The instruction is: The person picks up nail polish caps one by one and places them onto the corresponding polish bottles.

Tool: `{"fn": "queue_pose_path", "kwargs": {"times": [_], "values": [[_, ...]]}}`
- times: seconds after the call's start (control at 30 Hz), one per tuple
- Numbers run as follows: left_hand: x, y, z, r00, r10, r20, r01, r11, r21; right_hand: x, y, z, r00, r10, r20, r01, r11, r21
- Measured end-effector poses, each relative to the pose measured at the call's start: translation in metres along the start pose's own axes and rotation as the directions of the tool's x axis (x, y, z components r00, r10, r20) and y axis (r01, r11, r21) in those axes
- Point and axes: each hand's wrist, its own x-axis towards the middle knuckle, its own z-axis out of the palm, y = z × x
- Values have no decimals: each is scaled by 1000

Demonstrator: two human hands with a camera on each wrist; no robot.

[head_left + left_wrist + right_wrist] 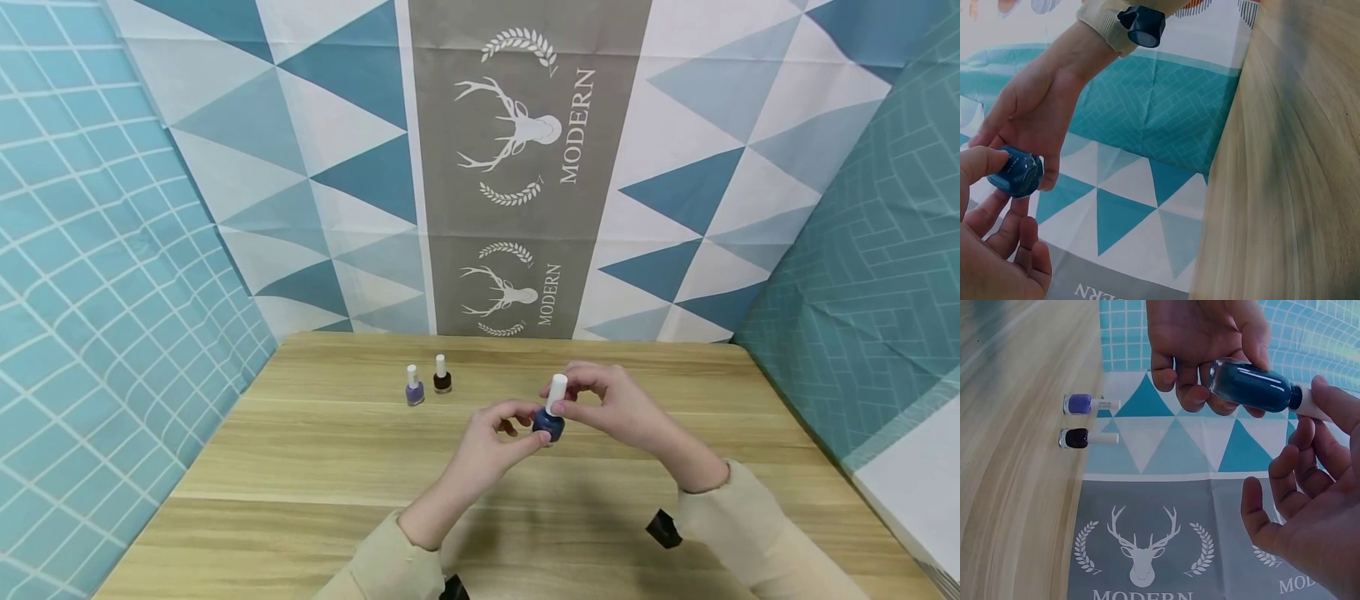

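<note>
A dark blue nail polish bottle (548, 425) with a white cap (557, 392) is held above the table between both hands. My left hand (491, 442) pinches the glass body between thumb and fingers. The white cap is pinched by my right hand (611, 408), its other fingers loosely bent. In the right wrist view the blue bottle (1254, 386) lies tilted on its side, with the cap on its neck. The left wrist view shows the bottle's base (1019, 172) while the cap is hidden there.
Two more bottles stand on the wooden table (315, 458), left of the hands: a purple nail polish (415, 393) and a dark, nearly black one (442, 382). Patterned cloth (360, 167) hangs behind the table, with tiled-print cloth (90, 250) at the left.
</note>
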Motion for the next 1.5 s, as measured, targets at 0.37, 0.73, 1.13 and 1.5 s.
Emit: {"fn": "queue_pose_path", "kwargs": {"times": [0.37, 0.73, 1.13, 1.5], "values": [[1, 7, 2, 999, -42, -16, 41, 998, -37, 0, 0, 4, 998, 23, -63, -20, 999, 51], [-6, 43, -5, 997, -72, -39, 71, 997, -37, 4, 0, 10, 981, 140, -137, -133, 989, 57], [4, 8, 4, 996, -63, -69, 62, 998, -25, 6, -2, 12, 958, 242, -157, -230, 969, 89], [3, 15, 1, 996, -83, -36, 80, 995, -67, 5, 0, 7, 988, 108, -107, -97, 990, 100]]}}
